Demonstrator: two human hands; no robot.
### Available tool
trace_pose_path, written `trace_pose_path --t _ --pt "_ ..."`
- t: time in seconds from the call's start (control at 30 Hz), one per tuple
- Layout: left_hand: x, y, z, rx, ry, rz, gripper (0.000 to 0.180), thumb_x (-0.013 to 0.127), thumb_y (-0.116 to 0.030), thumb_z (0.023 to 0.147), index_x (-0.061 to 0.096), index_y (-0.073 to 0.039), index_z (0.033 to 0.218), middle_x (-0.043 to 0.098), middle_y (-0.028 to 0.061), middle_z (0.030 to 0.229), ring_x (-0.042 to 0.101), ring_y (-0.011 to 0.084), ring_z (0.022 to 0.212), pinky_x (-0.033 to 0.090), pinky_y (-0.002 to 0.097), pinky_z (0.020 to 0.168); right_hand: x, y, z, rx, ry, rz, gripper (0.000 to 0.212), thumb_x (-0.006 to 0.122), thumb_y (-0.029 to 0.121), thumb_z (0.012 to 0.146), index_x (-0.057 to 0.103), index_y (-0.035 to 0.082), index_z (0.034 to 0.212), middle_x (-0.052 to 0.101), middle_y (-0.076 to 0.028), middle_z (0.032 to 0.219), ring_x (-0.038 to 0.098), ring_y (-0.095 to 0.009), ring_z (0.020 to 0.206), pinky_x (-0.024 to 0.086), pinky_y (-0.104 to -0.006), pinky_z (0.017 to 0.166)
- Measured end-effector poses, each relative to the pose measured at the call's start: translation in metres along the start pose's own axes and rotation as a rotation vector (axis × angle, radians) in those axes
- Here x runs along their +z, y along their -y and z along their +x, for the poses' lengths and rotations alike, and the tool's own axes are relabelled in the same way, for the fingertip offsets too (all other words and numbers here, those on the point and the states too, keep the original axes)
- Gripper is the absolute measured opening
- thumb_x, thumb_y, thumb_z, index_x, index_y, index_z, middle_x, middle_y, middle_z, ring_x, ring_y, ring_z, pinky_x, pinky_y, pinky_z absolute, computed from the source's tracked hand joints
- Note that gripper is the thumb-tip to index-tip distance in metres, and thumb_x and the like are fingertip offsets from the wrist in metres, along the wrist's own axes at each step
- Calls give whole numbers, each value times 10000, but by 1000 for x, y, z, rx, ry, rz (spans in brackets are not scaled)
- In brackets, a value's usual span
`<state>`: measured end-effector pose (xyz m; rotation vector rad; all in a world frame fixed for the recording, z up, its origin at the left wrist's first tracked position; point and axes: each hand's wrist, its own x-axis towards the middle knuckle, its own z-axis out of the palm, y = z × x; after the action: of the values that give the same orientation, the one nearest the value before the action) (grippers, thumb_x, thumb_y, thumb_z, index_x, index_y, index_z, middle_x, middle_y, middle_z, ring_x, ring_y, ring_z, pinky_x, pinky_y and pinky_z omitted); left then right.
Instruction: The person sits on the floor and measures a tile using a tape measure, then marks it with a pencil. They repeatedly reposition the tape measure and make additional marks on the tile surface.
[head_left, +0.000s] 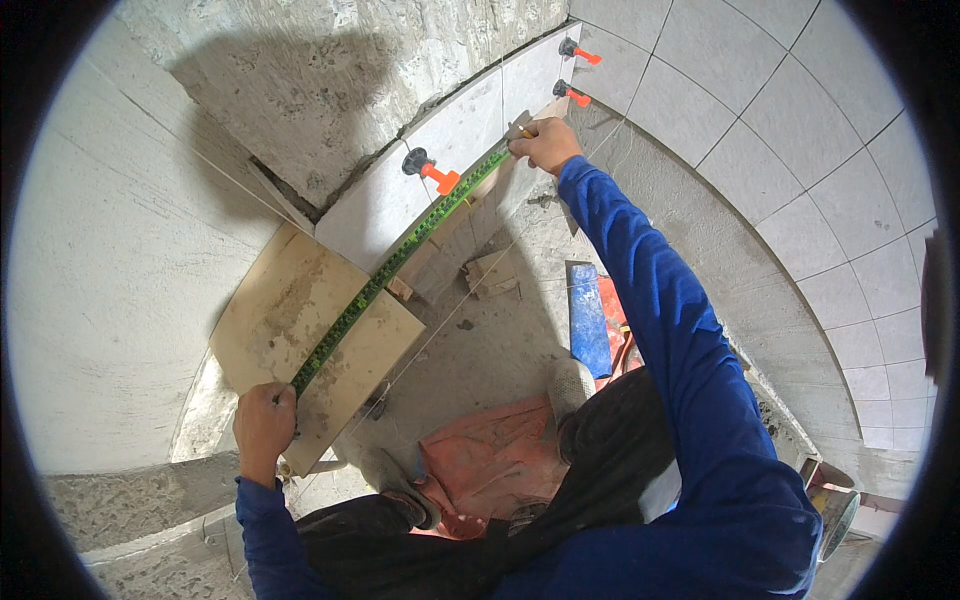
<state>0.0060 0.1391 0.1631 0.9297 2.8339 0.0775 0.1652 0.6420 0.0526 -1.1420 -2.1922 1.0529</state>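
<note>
A green measuring tape point(358, 300) with dark markings is stretched between my hands, bending slightly in the wide picture. My left hand point(264, 428) is closed on its near end, over the edge of a beige tile or board point(272, 310); any tape case there is hidden. At the far end my right hand point(548, 146) pinches the tape against the row of white tiles point(470, 105). A thin pencil-like stick point(524, 132) pokes out from the right fingers. Along its middle, the tape passes just below a black and orange tile clamp point(430, 170).
Two more black and orange clamps point(578, 50) grip the row's far end. Thin strings point(440, 330) cross the work area. A wood block point(492, 274), a blue flat piece point(588, 320) and a reddish cloth or sack point(495, 445) lie on the floor. Tiled wall point(780, 130) curves at right.
</note>
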Motion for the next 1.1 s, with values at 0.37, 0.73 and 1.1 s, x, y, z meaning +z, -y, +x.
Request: trace_pose_path --t 0.37,0.73,1.1 --pt "0 -2 0 30 -41 14 292 580 -298 853 751 -71 921 689 210 922 652 405 875 516 464 779 0 5 -3 -48 -14 -16 274 730 312 692 763 79 832 717 -124 747 705 -258 726 547 -361 730" --pt "1 -2 2 10 -22 -6 304 570 -304 865 746 -64 928 692 203 929 655 401 880 515 462 784 -1 12 -5 -32 -16 -16 274 713 311 719 754 60 820 710 -110 708 702 -256 701 543 -364 708" --pt "0 -3 0 -2 -25 -11 308 572 -310 865 739 -57 918 683 219 893 651 417 857 514 478 763 1 6 -5 -47 -1 37 303 721 340 723 766 86 882 716 -109 736 699 -251 709 541 -361 707"
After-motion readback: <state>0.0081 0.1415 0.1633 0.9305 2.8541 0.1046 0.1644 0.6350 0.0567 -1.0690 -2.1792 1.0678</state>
